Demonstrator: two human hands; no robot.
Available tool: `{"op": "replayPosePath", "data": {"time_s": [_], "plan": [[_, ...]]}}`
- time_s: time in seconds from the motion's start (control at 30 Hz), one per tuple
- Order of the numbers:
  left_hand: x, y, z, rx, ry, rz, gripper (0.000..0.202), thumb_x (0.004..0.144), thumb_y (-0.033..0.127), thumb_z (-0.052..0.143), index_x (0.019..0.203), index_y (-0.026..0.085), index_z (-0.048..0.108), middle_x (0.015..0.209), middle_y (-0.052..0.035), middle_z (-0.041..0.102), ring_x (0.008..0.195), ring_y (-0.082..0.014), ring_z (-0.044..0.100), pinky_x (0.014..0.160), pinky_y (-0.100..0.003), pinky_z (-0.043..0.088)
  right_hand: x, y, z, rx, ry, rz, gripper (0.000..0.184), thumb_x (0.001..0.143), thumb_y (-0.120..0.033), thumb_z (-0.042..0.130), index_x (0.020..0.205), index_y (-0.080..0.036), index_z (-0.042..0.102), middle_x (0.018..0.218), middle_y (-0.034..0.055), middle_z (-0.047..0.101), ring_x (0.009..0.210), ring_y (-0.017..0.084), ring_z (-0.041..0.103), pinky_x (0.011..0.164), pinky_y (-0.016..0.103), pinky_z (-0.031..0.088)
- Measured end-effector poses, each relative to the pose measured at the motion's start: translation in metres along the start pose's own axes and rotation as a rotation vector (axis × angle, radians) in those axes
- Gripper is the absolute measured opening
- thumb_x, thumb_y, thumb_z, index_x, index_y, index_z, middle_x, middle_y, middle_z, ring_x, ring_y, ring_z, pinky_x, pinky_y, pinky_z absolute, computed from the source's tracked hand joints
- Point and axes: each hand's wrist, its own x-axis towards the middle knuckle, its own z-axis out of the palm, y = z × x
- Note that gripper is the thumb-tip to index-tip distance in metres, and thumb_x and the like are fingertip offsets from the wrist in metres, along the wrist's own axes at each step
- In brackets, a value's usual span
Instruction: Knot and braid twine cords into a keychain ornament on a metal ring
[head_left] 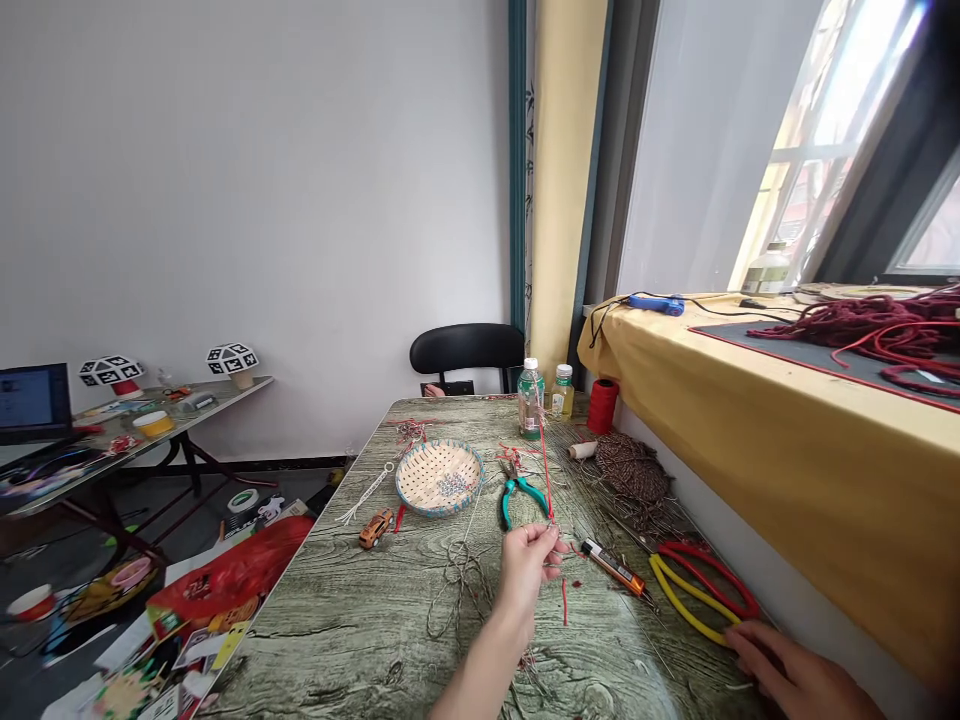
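Observation:
My left hand [531, 555] is closed in a pinch on a red cord [547, 470]. The cord runs taut from the neck of a green-labelled bottle [530, 400] down to my fingertips. At the lower right my right hand [799, 670] has its fingers around the end of the yellow handle of the scissors [694, 598], which have one red and one yellow handle. The scissors lie on the table, their blades pointing away. Teal-handled pliers [523, 490] lie just beyond my left hand. An orange-and-black tube [615, 570] sits between my hands.
A woven basket [420, 500] with small beads, a toy car [375, 528] and loose cord [457, 585] are at the left. A smaller bottle [562, 390], red thread spool [602, 405] and brown yarn [634, 468] stand near the yellow-draped ledge [735, 400]. A black chair [469, 348] is behind.

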Motion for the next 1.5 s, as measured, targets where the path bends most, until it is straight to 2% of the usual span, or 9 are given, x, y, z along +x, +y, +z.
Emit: {"op": "replayPosePath", "data": {"time_s": [0.3, 0.43, 0.6, 0.73, 0.87, 1.03, 1.23, 1.37, 1.5], "plan": [[0.009, 0.003, -0.004, 0.110, -0.060, -0.023, 0.021, 0.084, 0.030, 0.049, 0.092, 0.012, 0.057, 0.086, -0.0034, 0.060, 0.072, -0.0130, 0.058, 0.064, -0.030, 0.049, 0.029, -0.084, 0.049, 0.057, -0.202, -0.302, 0.030, 0.080, -0.043, 0.047, 0.066, -0.020, 0.060, 0.057, 0.0003, 0.060, 0.054, 0.017, 0.056, 0.050, 0.026, 0.042], [0.006, 0.006, -0.003, 0.118, -0.064, -0.023, 0.021, 0.085, 0.030, 0.049, 0.088, 0.011, 0.057, 0.079, -0.0018, 0.060, 0.065, -0.0113, 0.057, 0.061, -0.028, 0.049, 0.056, -0.113, 0.066, 0.010, -0.232, -0.370, 0.027, 0.088, -0.035, 0.044, 0.084, -0.014, 0.059, 0.074, 0.0000, 0.061, 0.064, 0.012, 0.058, 0.060, 0.029, 0.047], [0.004, 0.019, 0.000, 0.088, -0.055, 0.010, 0.021, 0.084, 0.031, 0.050, 0.079, 0.011, 0.057, 0.069, 0.0008, 0.059, 0.056, -0.0091, 0.054, 0.056, -0.025, 0.046, 0.121, -0.152, 0.094, -0.086, -0.161, -0.432, 0.024, 0.086, -0.027, 0.050, 0.108, -0.017, 0.054, 0.111, 0.0069, 0.056, 0.094, 0.019, 0.056, 0.079, 0.040, 0.047], [0.005, 0.030, 0.001, 0.044, -0.039, 0.046, 0.021, 0.076, 0.032, 0.056, 0.069, 0.012, 0.056, 0.060, 0.0007, 0.061, 0.048, -0.0077, 0.049, 0.050, -0.021, 0.039, 0.172, -0.184, 0.119, -0.111, -0.116, -0.410, 0.029, 0.086, -0.027, 0.051, 0.113, -0.018, 0.051, 0.116, 0.0079, 0.053, 0.096, 0.020, 0.055, 0.079, 0.041, 0.047], [0.006, 0.034, 0.001, 0.025, -0.049, 0.084, 0.020, 0.067, 0.033, 0.060, 0.062, 0.014, 0.056, 0.055, -0.0012, 0.062, 0.044, -0.0081, 0.047, 0.048, -0.021, 0.036, 0.200, -0.201, 0.132, -0.071, -0.111, -0.348, 0.030, 0.086, -0.027, 0.051, 0.114, -0.017, 0.050, 0.117, 0.0079, 0.052, 0.096, 0.021, 0.055, 0.079, 0.042, 0.047], [0.004, 0.029, 0.004, 0.038, -0.057, 0.120, 0.018, 0.064, 0.031, 0.060, 0.055, 0.016, 0.054, 0.050, -0.0015, 0.061, 0.041, -0.0088, 0.046, 0.045, -0.021, 0.035, 0.200, -0.198, 0.124, 0.075, -0.205, -0.274, 0.029, 0.086, -0.027, 0.051, 0.113, -0.017, 0.051, 0.114, 0.0075, 0.054, 0.094, 0.020, 0.056, 0.077, 0.040, 0.048], [0.001, 0.014, 0.013, 0.071, -0.031, 0.143, 0.019, 0.066, 0.031, 0.058, 0.055, 0.016, 0.054, 0.050, -0.0022, 0.061, 0.040, -0.0095, 0.046, 0.046, -0.022, 0.037, 0.168, -0.192, 0.101, 0.324, -0.374, -0.182, 0.027, 0.086, -0.029, 0.050, 0.110, -0.015, 0.053, 0.107, 0.0068, 0.057, 0.087, 0.018, 0.059, 0.073, 0.038, 0.049], [0.001, 0.006, 0.014, 0.149, -0.017, 0.148, 0.020, 0.072, 0.031, 0.052, 0.059, 0.016, 0.052, 0.054, -0.0033, 0.062, 0.039, -0.0083, 0.044, 0.043, -0.021, 0.036, 0.155, -0.195, 0.098, 0.419, -0.372, -0.163, 0.028, 0.086, -0.029, 0.050, 0.110, -0.015, 0.052, 0.107, 0.0069, 0.057, 0.088, 0.018, 0.059, 0.073, 0.038, 0.049], [0.008, -0.002, 0.010, 0.296, -0.023, 0.145, 0.022, 0.082, 0.027, 0.042, 0.071, 0.013, 0.053, 0.056, -0.0019, 0.061, 0.039, -0.0074, 0.045, 0.042, -0.020, 0.037, 0.162, -0.196, 0.108, 0.340, -0.313, -0.150, 0.028, 0.086, -0.028, 0.050, 0.110, -0.015, 0.053, 0.107, 0.0068, 0.057, 0.087, 0.018, 0.059, 0.073, 0.038, 0.049]]}}
